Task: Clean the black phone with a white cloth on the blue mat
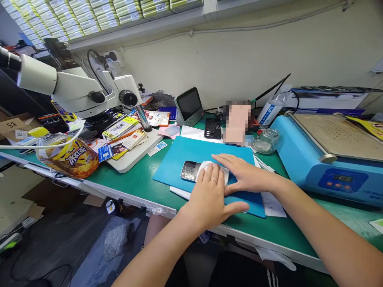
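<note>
A smartphone (189, 171) lies on a blue mat (175, 153), its left part bare and glossy. A white wipe (205, 164) covers its middle and right part. My left hand (208, 191), with a ring on one finger, presses the wipe down with its fingers close together and the thumb out to the side. My right hand (243, 173) straddles the phone's right end, thumb at the near edge and fingers at the far edge. The phone's right end is mostly hidden by the wipe and my hands.
A microscope (80, 91) and a tea bottle (68, 155) stand at the left. Behind the mat are a smart display (189, 105) and a black phone (213, 128). A glass jar (266, 141) and a blue heating plate machine (335, 167) are at the right.
</note>
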`<state>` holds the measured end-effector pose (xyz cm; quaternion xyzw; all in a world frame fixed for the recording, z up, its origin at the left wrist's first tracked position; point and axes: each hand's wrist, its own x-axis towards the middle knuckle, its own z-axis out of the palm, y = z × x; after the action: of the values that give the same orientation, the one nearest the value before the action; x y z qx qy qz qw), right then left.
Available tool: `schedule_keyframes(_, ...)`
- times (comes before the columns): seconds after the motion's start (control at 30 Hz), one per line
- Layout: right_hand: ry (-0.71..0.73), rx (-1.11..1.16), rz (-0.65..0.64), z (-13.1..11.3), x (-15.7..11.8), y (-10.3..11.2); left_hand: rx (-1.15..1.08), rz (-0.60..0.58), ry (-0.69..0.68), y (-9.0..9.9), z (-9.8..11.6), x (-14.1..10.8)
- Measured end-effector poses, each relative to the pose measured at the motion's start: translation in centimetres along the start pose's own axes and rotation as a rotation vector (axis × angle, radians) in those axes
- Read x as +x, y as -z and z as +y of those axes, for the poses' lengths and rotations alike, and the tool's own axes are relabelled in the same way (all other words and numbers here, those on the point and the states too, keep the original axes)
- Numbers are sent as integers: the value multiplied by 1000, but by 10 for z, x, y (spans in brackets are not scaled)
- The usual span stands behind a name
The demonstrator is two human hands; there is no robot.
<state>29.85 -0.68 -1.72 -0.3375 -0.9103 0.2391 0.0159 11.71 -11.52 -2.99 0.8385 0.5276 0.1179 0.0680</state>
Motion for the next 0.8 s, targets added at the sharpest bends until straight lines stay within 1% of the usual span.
schedule_keyframes(0.1, -22, -3, 0, -3, -1, 1, -26, -2, -46, -1, 2, -11)
schedule_keyframes(0.17, -33, -6, -6, -5, -1, 3, -22, -4, -42, 0, -4, -21)
schedule_keyframes(0.27, -26, -1, -17, -10, -2, 6, 15, 4, 20, 2, -20, -32)
schedule_keyframes(0.37, -30, -8, -34, -12, -1, 7, 46, -3, 97, 4, -34, -30)
schedule_keyframes(0.47, -45, -19, -41, -10, 0, 6, 60, -16, 146, 5, -40, -16)
schedule_keyframes(0.57, -39, -17, -28, -6, 1, 3, 49, 2, 137, 4, -34, -2)
schedule_keyframes(0.7, -8, -22, -3, -1, 1, 1, -17, -16, 3, 1, -13, 9)
schedule_keyframes(0.8, 3, -21, 9, -1, 1, 0, -65, -18, -66, 0, -1, 8)
